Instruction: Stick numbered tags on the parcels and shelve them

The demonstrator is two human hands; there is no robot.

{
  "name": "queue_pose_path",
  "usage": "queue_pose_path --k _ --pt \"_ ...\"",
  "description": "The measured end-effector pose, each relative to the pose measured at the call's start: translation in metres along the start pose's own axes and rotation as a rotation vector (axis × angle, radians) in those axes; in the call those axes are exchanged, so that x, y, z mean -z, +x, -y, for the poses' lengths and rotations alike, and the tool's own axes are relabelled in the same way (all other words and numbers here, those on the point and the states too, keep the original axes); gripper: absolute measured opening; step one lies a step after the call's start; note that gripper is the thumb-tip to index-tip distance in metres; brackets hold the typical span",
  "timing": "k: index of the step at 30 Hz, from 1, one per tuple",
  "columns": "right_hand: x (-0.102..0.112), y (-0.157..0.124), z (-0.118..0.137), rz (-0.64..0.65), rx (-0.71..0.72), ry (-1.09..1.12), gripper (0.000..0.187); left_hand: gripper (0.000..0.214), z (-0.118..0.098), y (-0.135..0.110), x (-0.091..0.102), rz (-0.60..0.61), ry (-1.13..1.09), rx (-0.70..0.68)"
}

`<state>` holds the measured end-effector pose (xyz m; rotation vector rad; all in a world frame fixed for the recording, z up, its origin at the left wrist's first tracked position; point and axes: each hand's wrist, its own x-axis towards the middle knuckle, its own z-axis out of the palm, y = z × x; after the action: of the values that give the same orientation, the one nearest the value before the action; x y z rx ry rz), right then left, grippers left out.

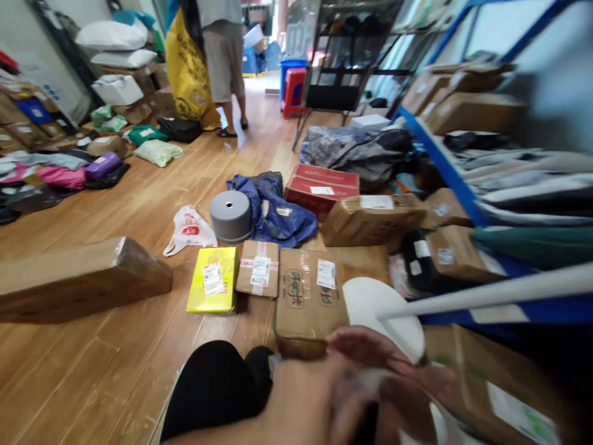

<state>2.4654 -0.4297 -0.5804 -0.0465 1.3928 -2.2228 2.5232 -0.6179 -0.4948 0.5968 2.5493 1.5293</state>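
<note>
Both of my hands are low in the frame and smeared by motion. My left hand (345, 402) comes in on a bare forearm from the lower left. My right hand (375, 349) lies just above it, fingers pointing left, near the front edge of a labelled cardboard box (308, 296). Something whitish (438, 426) shows between and below the hands, too blurred to name. Whether either hand grips anything cannot be made out. My black-clad knee (217, 383) is at the lower centre.
On the wooden floor lie a yellow parcel (214, 279), a small taped box (258, 267), a long brown box (78, 278), a grey stool (230, 215) and a blue bag (273, 210). A white disc with a pole (384, 309) sits beside a blue shelf (445, 161). A person (225, 55) stands far back.
</note>
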Motion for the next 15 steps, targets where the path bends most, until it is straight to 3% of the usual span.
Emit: queue_pose_path --k 2,5,10,15 --pt "-0.01 -0.028 0.031 -0.127 0.131 -0.092 0.056 0.023 0.007 0.02 0.004 -0.042 -0.095 0.09" --pt "-0.025 -0.037 0.049 -0.291 0.295 -0.226 0.047 0.022 0.013 0.044 0.0 -0.073 -0.349 0.22" --pt "-0.037 -0.032 0.051 -0.582 0.482 -0.304 0.024 0.037 0.012 0.061 -0.016 0.01 -0.739 0.275" --pt "-0.039 -0.038 0.048 -0.682 0.509 -0.315 0.025 0.043 0.006 0.068 -0.026 0.107 -0.905 0.374"
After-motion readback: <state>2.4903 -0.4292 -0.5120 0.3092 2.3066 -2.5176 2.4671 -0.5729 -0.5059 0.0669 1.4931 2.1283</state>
